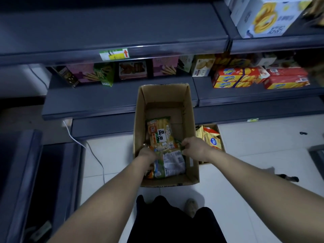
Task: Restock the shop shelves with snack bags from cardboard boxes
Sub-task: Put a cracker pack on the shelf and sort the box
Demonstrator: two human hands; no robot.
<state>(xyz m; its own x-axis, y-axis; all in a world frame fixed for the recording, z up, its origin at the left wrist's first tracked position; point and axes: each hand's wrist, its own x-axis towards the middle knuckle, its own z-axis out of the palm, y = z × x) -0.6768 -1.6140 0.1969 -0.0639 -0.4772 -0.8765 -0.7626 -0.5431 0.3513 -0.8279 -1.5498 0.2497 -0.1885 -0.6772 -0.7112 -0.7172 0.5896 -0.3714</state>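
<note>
A: Where are the hands?

B: Both are inside the cardboard box (191, 120). The left hand (146, 155) and right hand (192, 146) each pinch the near end of the upper snack bag (160, 134), which lies on another bag (172, 163).

A: Room around the box?

B: Its far half is bare. The grey shelf (87, 106) edges touch its far wall; a second box of yellow bags (210, 137) sits just right of it; white floor (263, 146) lies open beyond.

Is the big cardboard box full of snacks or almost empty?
Almost empty. The cardboard box shows bare bottom at its far end; only a few snack bags lie near the left hand and right hand.
</note>
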